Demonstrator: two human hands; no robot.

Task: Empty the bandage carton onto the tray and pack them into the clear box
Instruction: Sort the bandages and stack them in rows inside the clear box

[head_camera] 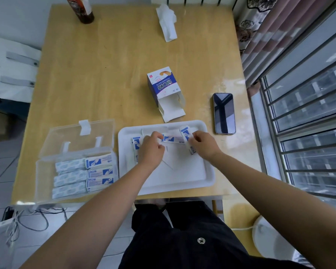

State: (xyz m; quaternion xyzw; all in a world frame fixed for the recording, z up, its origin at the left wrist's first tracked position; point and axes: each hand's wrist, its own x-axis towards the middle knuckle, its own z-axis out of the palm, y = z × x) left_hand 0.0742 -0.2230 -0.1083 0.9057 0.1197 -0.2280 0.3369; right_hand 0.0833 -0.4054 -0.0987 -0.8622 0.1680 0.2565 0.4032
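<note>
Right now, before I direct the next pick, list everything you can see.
table: one, light wood, under everything
bottle: one, dark brown, far left corner
tissue: one, white, far edge
carton: one, white and blue, open, lying behind the tray
phone: one, dark, right of the tray
tray: one, white, near edge
tray bandages: at least three, white and blue, at the tray's far end
box: one, clear, lid open, left of the tray
box bandages: six visible, white and blue, three rows
left hand: fingers curled on tray bandages
right hand: pinches one tray bandage
</note>
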